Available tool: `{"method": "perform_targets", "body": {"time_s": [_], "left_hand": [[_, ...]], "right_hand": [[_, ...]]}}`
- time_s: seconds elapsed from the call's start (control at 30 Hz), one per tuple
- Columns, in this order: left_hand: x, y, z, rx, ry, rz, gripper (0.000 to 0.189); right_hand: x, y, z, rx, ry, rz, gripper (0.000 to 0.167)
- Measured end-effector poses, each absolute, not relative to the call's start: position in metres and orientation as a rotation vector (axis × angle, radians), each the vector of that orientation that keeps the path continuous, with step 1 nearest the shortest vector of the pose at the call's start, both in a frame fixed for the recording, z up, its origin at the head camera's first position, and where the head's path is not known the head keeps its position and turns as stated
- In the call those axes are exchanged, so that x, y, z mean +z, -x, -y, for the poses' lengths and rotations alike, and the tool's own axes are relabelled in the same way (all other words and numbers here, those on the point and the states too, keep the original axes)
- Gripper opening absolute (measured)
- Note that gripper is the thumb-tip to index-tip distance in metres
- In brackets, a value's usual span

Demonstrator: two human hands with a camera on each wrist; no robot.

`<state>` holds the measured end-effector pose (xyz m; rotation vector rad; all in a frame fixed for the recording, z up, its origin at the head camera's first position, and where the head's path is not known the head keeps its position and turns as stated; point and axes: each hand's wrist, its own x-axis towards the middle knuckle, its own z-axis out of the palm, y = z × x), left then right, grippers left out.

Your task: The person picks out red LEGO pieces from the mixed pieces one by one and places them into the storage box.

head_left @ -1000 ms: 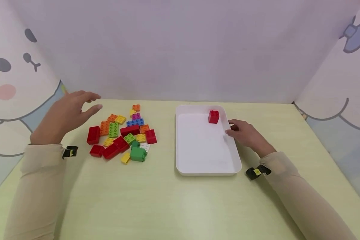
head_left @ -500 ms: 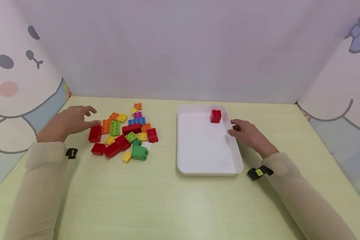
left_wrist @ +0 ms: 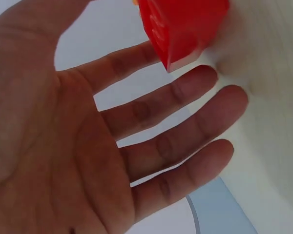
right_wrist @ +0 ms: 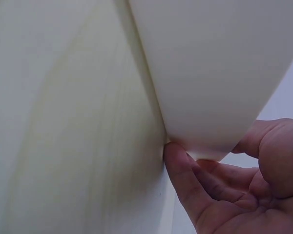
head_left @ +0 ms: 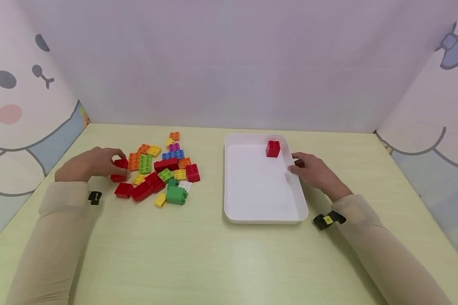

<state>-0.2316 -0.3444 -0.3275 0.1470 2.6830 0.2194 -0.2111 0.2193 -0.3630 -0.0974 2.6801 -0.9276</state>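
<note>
Left of the white tray (head_left: 255,182), well apart from it, bricks lie in a loose group: six red bricks (head_left: 166,164), five yellow bricks (head_left: 180,175), four orange bricks (head_left: 133,162), two lime bricks (head_left: 145,164), one blue brick (head_left: 173,155), one magenta brick (head_left: 174,147), one white brick (head_left: 185,186) and a dark green piece (head_left: 177,195) that may be one brick or two.

The left hand (head_left: 93,164) is on the side of the group farthest from the tray. Its thumb and forefinger curl round the outermost red brick (left_wrist: 190,29), one of those six; how firmly they squeeze cannot be told. The other three fingers extend, slightly spread.

The right hand (head_left: 311,171) grips the tray's right wall, thumb at the rim, fingers against the outside. Beige sleeves (head_left: 53,245) come in from the tray's near side, one to its left, one to its right.

Inside the tray stands a single red brick (head_left: 272,149), studs up, near the far right corner.
</note>
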Motion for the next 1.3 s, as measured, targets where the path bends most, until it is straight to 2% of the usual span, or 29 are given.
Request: {"method": "perform_targets", "body": {"time_s": [0.17,0.37,0.67,0.9,1.13,1.3], "left_hand": [[-0.327,0.232,0.344,0.244,-0.151,-2.679,0.056],[-0.325,0.230,0.347,0.254,-0.168,-2.707,0.051],[-0.310,0.227,0.345,0.271,-0.203,-2.897,0.054],[-0.302,0.219,0.329,0.489,-0.359,-3.332,0.045],[-0.298,0.214,0.325,0.637,-0.306,-3.377,0.042],[-0.299,0.216,0.322,0.543,-0.353,-3.420,0.042]], "right_hand": [[-0.363,0.212,-0.219,-0.928,0.092,-2.681,0.058],[-0.367,0.212,-0.220,-0.939,0.104,-2.682,0.057],[-0.367,0.210,-0.222,-0.948,0.114,-2.687,0.057],[-0.369,0.212,-0.219,-0.982,0.134,-2.673,0.058],[-0.367,0.211,-0.218,-0.959,0.125,-2.686,0.058],[-0.366,0.210,-0.219,-0.945,0.119,-2.695,0.058]]}}
